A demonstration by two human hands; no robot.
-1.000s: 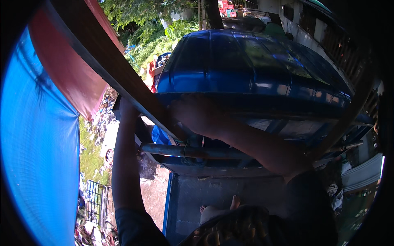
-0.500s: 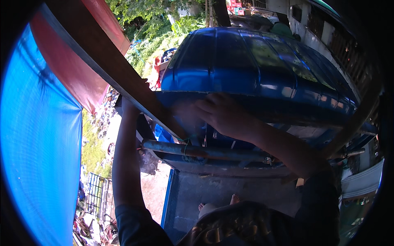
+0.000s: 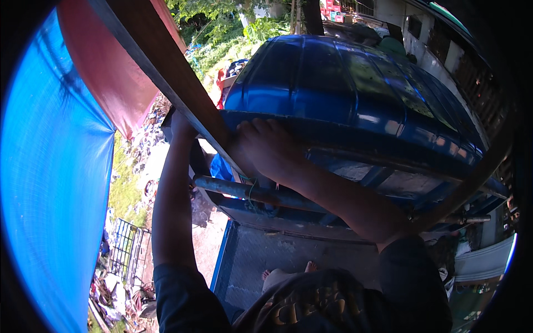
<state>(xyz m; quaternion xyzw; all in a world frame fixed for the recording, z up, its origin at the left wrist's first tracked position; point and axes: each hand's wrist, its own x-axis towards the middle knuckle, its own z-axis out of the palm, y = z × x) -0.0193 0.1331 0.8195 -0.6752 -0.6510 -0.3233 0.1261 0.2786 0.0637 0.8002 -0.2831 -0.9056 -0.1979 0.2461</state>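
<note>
A long dark wooden beam point(image 3: 161, 66) slants down from the upper left to a blue, rust-worn pipe rail point(image 3: 266, 194). My left hand point(image 3: 183, 125) is raised against the beam's left side, its fingers hidden behind the wood. From the right, my right hand point(image 3: 266, 145) reaches over to the beam's lower part, fingers curled and closed. Shadow hides what lies in them. Thin green string point(image 3: 251, 191) is looped around the rail just below the beam's end.
Ahead is the blue roof of a vehicle cab point(image 3: 327, 77). Blue tarp point(image 3: 61, 183) and red tarp point(image 3: 105, 72) hang at left. My feet are on a grey truck bed point(image 3: 250, 272). A black metal grid rack point(image 3: 127, 250) stands on littered ground. Another dark curved bar point(image 3: 472, 188) crosses at right.
My right hand has moved left, closer to the beam, and its forearm has come lower across the rail. The view has shifted slightly; my left hand stays by the beam.
</note>
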